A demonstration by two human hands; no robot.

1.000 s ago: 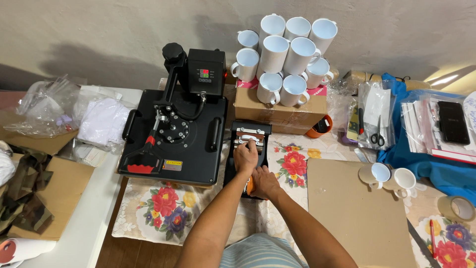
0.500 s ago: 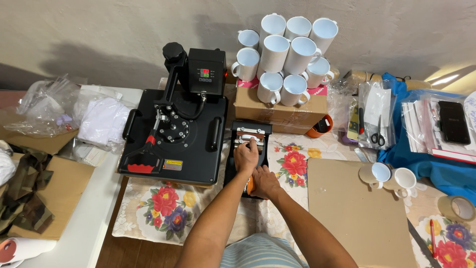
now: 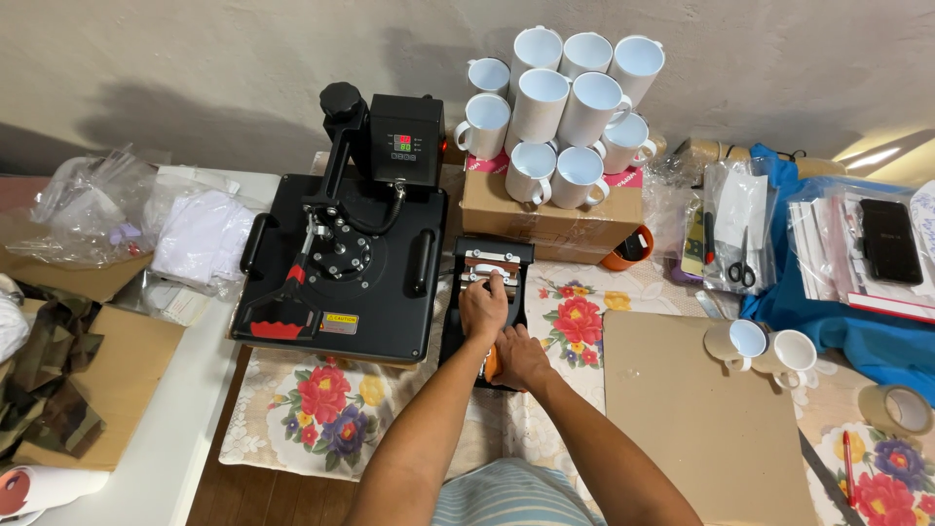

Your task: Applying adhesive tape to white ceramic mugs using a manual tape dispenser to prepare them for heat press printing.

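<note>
Nothing moved | left hand (image 3: 484, 309) atop mug press (image 3: 487, 292) | right hand (image 3: 519, 358) grips its orange handle (image 3: 492, 364)

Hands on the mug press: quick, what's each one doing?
Left hand: fingers curled on top of the small black mug press; grip unclear.
Right hand: closed around the press's orange-tipped handle.

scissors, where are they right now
In the head view the scissors lie right of centre, on clear plastic bags beside the blue cloth, above the two loose white mugs.
</note>
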